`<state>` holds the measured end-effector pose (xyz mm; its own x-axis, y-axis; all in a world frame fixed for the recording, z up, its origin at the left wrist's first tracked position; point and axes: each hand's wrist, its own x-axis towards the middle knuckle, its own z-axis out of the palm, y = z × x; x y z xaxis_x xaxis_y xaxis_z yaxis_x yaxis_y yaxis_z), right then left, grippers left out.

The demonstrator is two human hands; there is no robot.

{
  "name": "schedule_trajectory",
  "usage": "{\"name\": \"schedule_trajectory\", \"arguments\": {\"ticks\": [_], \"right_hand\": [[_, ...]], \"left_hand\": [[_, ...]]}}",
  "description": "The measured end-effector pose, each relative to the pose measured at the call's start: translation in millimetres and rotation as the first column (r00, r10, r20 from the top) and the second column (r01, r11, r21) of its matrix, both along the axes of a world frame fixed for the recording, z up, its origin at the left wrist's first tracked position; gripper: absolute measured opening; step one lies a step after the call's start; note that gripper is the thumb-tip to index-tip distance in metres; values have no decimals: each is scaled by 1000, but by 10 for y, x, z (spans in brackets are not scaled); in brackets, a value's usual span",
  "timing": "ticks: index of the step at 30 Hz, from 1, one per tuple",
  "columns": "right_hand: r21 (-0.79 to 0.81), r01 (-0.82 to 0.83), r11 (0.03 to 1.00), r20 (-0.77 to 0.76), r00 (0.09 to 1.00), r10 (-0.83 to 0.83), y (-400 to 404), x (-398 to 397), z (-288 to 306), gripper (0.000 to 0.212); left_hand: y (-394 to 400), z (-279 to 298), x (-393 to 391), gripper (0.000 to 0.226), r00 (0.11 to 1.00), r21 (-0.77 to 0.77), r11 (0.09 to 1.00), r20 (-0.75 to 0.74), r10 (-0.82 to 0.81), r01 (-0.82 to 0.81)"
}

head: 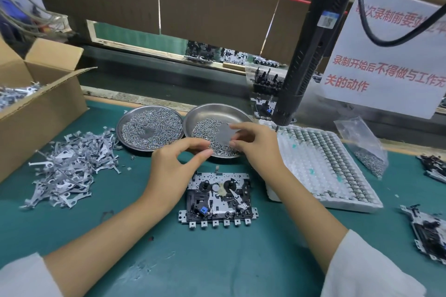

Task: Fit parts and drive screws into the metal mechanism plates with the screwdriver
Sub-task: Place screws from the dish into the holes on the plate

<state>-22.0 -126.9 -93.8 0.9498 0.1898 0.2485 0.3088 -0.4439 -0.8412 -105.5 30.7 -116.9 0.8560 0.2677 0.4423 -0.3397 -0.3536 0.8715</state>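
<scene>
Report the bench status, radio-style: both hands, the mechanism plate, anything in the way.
Left hand and right hand over the right screw dish, no visible grip. Mechanism plate flat, untouched. Screwdriver hanging; nothing blocking.

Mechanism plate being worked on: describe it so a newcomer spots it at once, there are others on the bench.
Start at the two round steel dishes of screws at the back of the green mat. Directly in front of the right dish, between the person's forearms, lies the mechanism plate. Unlike the plates at the far right edge, it lies centred and alone, showing two black spindles, a small blue part and a row of square tabs along its near edge.
</scene>
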Motion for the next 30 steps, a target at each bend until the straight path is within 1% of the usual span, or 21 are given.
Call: {"name": "schedule_trajectory", "arguments": {"ticks": [2,4,6,7,10,12,16,21,30], "right_hand": [[104,-5,995,-15,1000,7,-21,-65,45,28],[314,-19,949,-100,994,53,-49,-208,75,25],[524,-27,851,-203,967,155,-54,-386,56,28],[604,-17,797,-244,948,206,-47,-465,32,30],[744,45,666,-318,902,293,-20,-604,-18,30],[777,65,626,-328,891,314,-13,-638,-18,27],[803,74,592,-326,886,331,-37,-666,0,27],[779,72,623,-333,889,314,-42,-676,8,32],[760,49,648,-315,900,301,-54,-684,33,29]], "left_hand": [[-9,10,-13,23,1000,-14,1000,16,-18,19],[-25,26,-29,21,999,-49,998,35,-40,41],[-49,43,-50,21,997,-69,996,58,-53,57],[-68,49,-62,22,996,-70,995,70,-59,64],[-130,52,-99,25,992,-84,992,101,-81,90],[-152,40,-108,25,990,-99,990,113,-87,98],[-156,15,-101,23,989,-88,991,122,-87,98],[-161,4,-93,23,989,-78,993,125,-75,85],[-168,15,-105,22,989,-77,993,124,-75,85]]}}
